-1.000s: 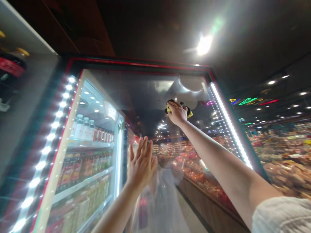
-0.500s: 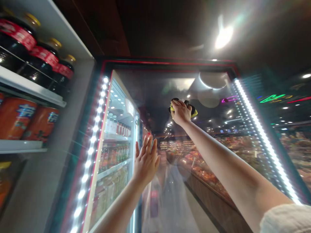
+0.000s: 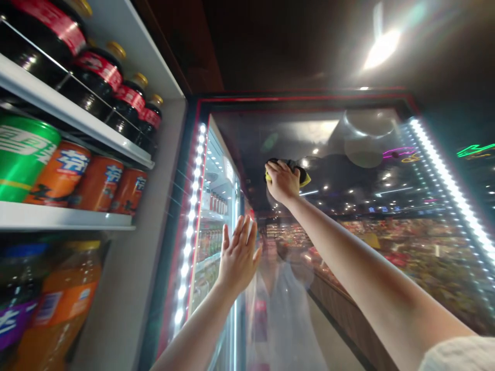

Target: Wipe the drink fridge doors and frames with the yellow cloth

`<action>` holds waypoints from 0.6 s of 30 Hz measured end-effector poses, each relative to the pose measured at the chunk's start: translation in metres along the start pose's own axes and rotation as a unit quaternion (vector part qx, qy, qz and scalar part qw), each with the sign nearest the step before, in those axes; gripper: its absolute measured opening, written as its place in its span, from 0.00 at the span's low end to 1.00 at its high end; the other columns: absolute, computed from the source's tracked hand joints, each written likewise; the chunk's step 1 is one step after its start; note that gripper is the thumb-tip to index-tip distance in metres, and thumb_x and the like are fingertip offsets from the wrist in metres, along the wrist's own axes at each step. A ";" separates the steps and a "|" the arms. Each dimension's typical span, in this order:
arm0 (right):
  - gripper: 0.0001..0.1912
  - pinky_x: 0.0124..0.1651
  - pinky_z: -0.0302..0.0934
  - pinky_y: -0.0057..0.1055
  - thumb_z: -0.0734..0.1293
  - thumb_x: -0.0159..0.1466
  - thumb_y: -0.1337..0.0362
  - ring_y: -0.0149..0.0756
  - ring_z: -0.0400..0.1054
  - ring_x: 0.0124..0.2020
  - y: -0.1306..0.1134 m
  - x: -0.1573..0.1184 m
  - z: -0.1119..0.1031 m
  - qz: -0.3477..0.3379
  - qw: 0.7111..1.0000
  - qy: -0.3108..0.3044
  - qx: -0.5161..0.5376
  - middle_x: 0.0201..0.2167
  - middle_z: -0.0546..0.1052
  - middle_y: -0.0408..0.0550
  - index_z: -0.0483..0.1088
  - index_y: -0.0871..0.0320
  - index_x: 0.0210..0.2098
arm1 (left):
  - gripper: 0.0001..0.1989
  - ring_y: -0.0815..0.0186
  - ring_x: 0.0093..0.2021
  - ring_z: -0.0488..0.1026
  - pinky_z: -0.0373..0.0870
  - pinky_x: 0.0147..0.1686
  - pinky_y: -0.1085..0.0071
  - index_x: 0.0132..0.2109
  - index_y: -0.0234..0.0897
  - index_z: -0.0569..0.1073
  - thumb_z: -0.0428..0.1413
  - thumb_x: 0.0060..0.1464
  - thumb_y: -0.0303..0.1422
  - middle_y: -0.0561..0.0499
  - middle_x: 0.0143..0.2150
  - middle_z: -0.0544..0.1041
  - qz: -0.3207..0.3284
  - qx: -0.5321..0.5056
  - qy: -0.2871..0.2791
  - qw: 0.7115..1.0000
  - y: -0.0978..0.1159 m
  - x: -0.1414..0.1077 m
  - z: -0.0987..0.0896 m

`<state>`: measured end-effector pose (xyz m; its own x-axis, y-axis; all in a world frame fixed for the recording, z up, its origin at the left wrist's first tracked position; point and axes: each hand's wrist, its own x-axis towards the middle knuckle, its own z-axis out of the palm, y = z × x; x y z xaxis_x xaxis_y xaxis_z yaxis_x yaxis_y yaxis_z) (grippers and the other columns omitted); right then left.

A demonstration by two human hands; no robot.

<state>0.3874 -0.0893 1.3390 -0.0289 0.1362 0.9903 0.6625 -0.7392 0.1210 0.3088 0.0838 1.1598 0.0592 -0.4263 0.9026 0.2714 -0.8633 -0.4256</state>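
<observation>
In front of me stands a glass door (image 3: 328, 196) in a dark frame, with bright LED strips down both sides. High on the glass, my right hand (image 3: 283, 181) presses a black and yellow cloth (image 3: 303, 175) against the pane, its fingers curled over the bunched fabric. Lower and to the left, my left hand (image 3: 238, 255) is open with fingers stretched upward, its palm at the glass. Nothing is held in it. The palm side of each hand is hidden from me.
Cooler shelves on the left carry cola bottles (image 3: 131, 98), orange cans (image 3: 96, 180), a green can (image 3: 25, 157) and an orange soda bottle (image 3: 64, 299). One LED strip (image 3: 191, 226) runs along the door's left edge. Through the glass appear another drinks cooler and produce displays.
My view has swung left, so the shelves and door frame sit further right and more cans and bottles show. My right hand with the cloth has shifted slightly left across the glass.
</observation>
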 end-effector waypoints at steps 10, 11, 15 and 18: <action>0.26 0.66 0.51 0.61 0.58 0.70 0.67 0.50 0.57 0.70 -0.042 0.007 0.014 0.034 0.999 0.027 0.028 0.69 0.69 0.50 0.68 0.52 0.65 | 0.37 0.52 0.77 0.49 0.41 0.75 0.40 0.77 0.36 0.44 0.49 0.68 0.36 0.41 0.75 0.59 0.004 0.026 -0.046 0.999 -0.047 -0.038 -0.015; 0.26 0.66 0.51 0.63 0.57 0.70 0.67 0.50 0.56 0.71 -0.055 0.014 0.017 0.042 0.998 0.028 0.033 0.69 0.68 0.51 0.67 0.52 0.65 | 0.36 0.52 0.77 0.48 0.41 0.75 0.39 0.77 0.36 0.45 0.49 0.68 0.37 0.41 0.76 0.58 0.005 0.032 -0.054 0.998 -0.049 -0.039 -0.016; 0.25 0.67 0.50 0.65 0.57 0.71 0.66 0.49 0.54 0.72 -0.104 0.014 0.028 -0.069 0.996 -0.019 0.052 0.70 0.66 0.49 0.66 0.50 0.67 | 0.33 0.51 0.77 0.48 0.41 0.74 0.37 0.75 0.33 0.52 0.48 0.68 0.38 0.39 0.75 0.59 -0.002 0.046 -0.076 0.996 -0.057 -0.042 -0.022; 0.25 0.67 0.50 0.63 0.59 0.71 0.66 0.48 0.54 0.72 -0.118 -0.011 0.031 -0.167 0.983 -0.058 0.057 0.70 0.67 0.48 0.66 0.48 0.66 | 0.30 0.52 0.77 0.49 0.46 0.74 0.40 0.73 0.34 0.57 0.48 0.69 0.37 0.40 0.75 0.61 -0.011 0.048 -0.067 0.997 -0.062 -0.049 -0.024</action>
<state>0.3328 0.0170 1.3114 -0.1777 0.4367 0.8819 0.7106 -0.5630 0.4220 0.2659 0.1515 1.1405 0.1778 -0.3620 0.9151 0.3643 -0.8396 -0.4030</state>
